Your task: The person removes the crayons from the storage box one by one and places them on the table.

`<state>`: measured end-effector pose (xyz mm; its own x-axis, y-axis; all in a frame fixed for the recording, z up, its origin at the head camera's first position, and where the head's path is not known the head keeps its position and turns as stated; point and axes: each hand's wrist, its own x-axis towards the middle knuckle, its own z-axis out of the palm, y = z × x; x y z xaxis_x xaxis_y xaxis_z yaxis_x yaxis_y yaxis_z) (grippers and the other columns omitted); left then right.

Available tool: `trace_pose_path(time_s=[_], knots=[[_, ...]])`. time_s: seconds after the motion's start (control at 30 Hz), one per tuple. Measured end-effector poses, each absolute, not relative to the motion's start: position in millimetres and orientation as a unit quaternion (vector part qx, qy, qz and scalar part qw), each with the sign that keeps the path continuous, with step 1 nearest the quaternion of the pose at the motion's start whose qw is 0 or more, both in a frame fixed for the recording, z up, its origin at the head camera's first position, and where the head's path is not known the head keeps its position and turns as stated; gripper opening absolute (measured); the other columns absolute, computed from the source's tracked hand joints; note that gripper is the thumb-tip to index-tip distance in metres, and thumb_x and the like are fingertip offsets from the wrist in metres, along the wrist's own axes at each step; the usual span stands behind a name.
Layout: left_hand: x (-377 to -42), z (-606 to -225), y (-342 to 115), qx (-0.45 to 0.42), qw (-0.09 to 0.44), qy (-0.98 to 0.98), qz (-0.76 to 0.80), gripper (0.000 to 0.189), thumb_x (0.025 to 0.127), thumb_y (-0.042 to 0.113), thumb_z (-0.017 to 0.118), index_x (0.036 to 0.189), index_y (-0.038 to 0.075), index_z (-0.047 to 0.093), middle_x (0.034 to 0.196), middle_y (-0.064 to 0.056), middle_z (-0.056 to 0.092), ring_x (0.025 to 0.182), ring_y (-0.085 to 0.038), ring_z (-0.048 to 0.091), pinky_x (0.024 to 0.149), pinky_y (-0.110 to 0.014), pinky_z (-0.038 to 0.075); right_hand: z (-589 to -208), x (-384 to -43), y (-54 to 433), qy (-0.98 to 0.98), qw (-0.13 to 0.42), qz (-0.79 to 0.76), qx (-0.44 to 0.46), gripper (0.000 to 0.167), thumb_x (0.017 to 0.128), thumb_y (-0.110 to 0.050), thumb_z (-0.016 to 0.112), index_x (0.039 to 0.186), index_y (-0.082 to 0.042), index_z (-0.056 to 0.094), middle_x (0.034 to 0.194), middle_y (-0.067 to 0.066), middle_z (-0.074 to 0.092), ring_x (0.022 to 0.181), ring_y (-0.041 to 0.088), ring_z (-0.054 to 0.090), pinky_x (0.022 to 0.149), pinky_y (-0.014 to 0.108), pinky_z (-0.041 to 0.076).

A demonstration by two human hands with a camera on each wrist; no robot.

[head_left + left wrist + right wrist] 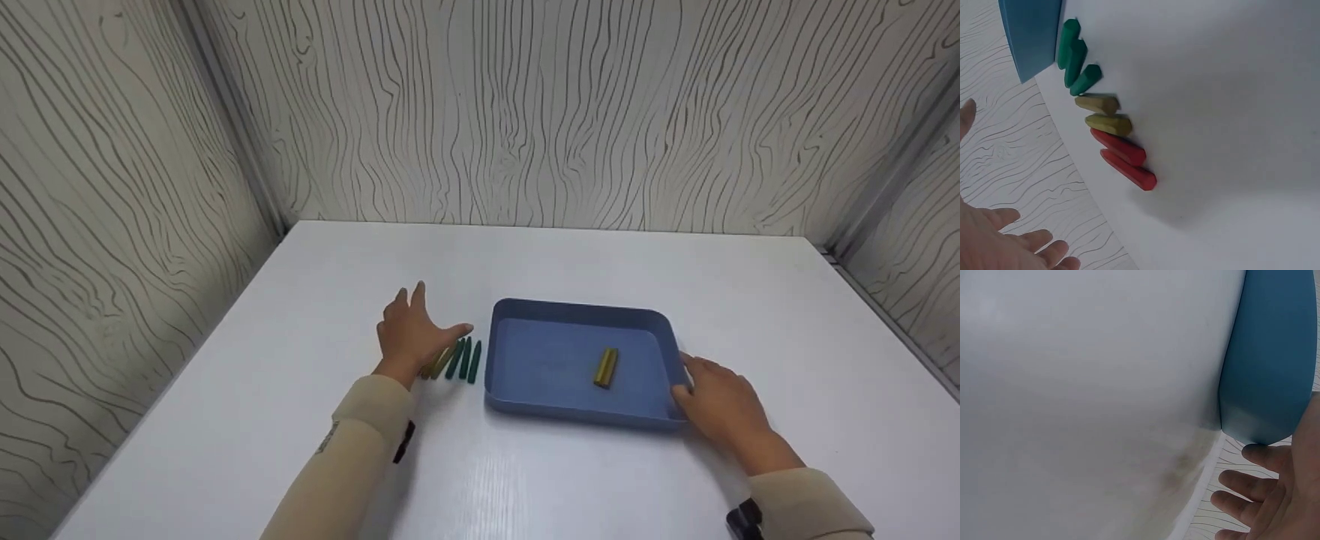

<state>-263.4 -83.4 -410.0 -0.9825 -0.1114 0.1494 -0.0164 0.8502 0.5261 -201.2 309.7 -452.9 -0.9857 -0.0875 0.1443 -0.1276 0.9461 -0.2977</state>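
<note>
A shallow blue tray (577, 414) stands on the white table, with two gold-yellow crayons (606, 367) lying side by side in it. My right hand (724, 401) holds the tray's right rim, thumb over the edge; in the right wrist view its fingers (1241, 506) spread outside the wall. Left of the tray, my left hand (411, 334) hovers with fingers spread, holding nothing. Below it lies a row of crayons: three green (1075, 63), two yellowish (1109, 125) and two red (1129, 169). The hand hides the red ones in the head view.
The white table (360, 255) meets a wood-grain patterned wall (510, 112) at the back. Similar panels stand at the left (112, 187) and right sides. Both sleeves are beige, with a dark band at each wrist.
</note>
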Motion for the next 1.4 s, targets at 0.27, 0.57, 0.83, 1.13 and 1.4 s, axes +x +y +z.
trace_pose_path(time_s=[0.27, 0.57, 0.83, 1.13, 1.4], knots=[[-264.0, -405.8, -48.4, 0.004, 0.090, -0.953, -0.290, 0.099, 0.072, 0.056, 0.075, 0.148, 0.007, 0.032, 0.148, -0.022, 0.030, 0.134, -0.038, 0.029, 0.104, -0.053, 0.026, -452.1, -200.2, 309.5, -0.984, 0.064, 0.155, 0.052, 0.051, 0.091, -0.017, 0.049, 0.132, 0.012, 0.045, 0.129, 0.034, 0.047, 0.118, 0.053, 0.041, 0.095, 0.064, 0.029], [-263.6, -410.2, -14.7, -0.025, 0.078, -0.955, -0.286, 0.099, 0.073, 0.057, 0.074, 0.148, 0.010, 0.032, 0.149, -0.020, 0.029, 0.135, -0.036, 0.028, 0.105, -0.051, 0.026, -452.1, -199.4, 306.2, -0.985, 0.064, 0.154, 0.050, 0.051, 0.089, -0.016, 0.051, 0.131, 0.013, 0.046, 0.128, 0.034, 0.048, 0.118, 0.052, 0.042, 0.095, 0.062, 0.031], [-258.7, -413.3, 16.1, -0.046, 0.066, -0.954, -0.290, 0.096, 0.073, 0.055, 0.075, 0.147, 0.009, 0.034, 0.149, -0.019, 0.030, 0.135, -0.036, 0.029, 0.106, -0.051, 0.027, -452.5, -198.9, 305.9, -0.984, 0.061, 0.159, 0.045, 0.051, 0.090, -0.017, 0.051, 0.132, 0.012, 0.045, 0.129, 0.034, 0.047, 0.119, 0.053, 0.041, 0.096, 0.064, 0.029], [-255.5, -420.3, 48.9, -0.071, 0.050, -0.958, -0.272, 0.095, 0.074, 0.057, 0.073, 0.148, 0.012, 0.035, 0.149, -0.018, 0.030, 0.134, -0.036, 0.030, 0.106, -0.049, 0.027, -452.7, -197.5, 305.5, -0.984, 0.066, 0.161, 0.043, 0.051, 0.090, -0.016, 0.050, 0.132, 0.012, 0.046, 0.128, 0.034, 0.048, 0.118, 0.052, 0.042, 0.096, 0.063, 0.030], [-251.8, -425.4, 66.9, -0.077, 0.041, -0.957, -0.276, 0.090, 0.075, 0.054, 0.074, 0.147, 0.013, 0.037, 0.148, -0.017, 0.031, 0.134, -0.033, 0.031, 0.106, -0.048, 0.027, -451.5, -197.3, 305.0, -0.984, 0.075, 0.157, 0.049, 0.050, 0.090, -0.015, 0.050, 0.131, 0.011, 0.047, 0.127, 0.033, 0.050, 0.117, 0.051, 0.043, 0.095, 0.063, 0.031]])
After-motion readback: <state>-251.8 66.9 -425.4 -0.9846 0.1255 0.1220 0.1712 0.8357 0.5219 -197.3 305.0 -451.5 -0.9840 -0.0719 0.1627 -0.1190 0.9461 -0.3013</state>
